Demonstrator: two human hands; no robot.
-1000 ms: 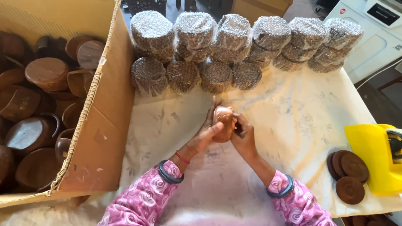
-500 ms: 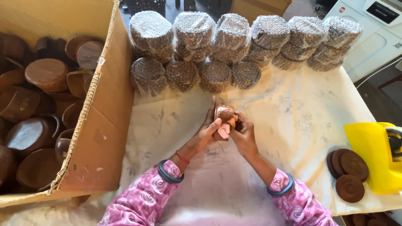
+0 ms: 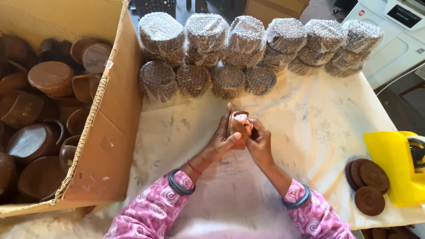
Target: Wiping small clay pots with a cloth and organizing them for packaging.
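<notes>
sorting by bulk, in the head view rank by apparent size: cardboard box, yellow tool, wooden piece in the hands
1. cardboard box
2. yellow tool, cut off by the frame edge
3. wooden piece, partly covered by both hands

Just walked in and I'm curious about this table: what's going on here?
A person in pink sleeves holds a small brown wooden cup in both hands over a white cloth. The left hand cradles it, while the right hand presses something pale pink at its mouth. A cardboard box of bare wooden pieces sits to the left, bubble-wrapped bundles line the far edge, and round wooden lids lie beside a yellow tape dispenser on the right.
</notes>
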